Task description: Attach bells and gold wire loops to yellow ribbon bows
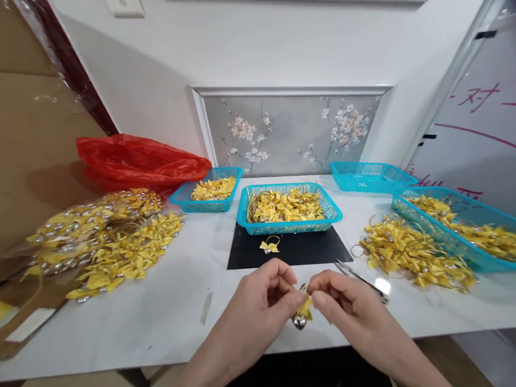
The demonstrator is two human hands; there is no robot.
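Head view: white marble table (169,317) against a white panelled wall (274,45)

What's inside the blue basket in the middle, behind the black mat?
The middle basket holds a heap of yellow ribbon bows with thin gold loops and a few silvery bits among them. The heap covers the basket's bottom, so anything lying under the bows is hidden.

Bright, even indoor light falls from above, with soft shadows under the fingers (292,300) and glare on the white table (169,317) just right of them. Wide-angle distortion bends the edges; the far upper-right corner is dark and blurred.
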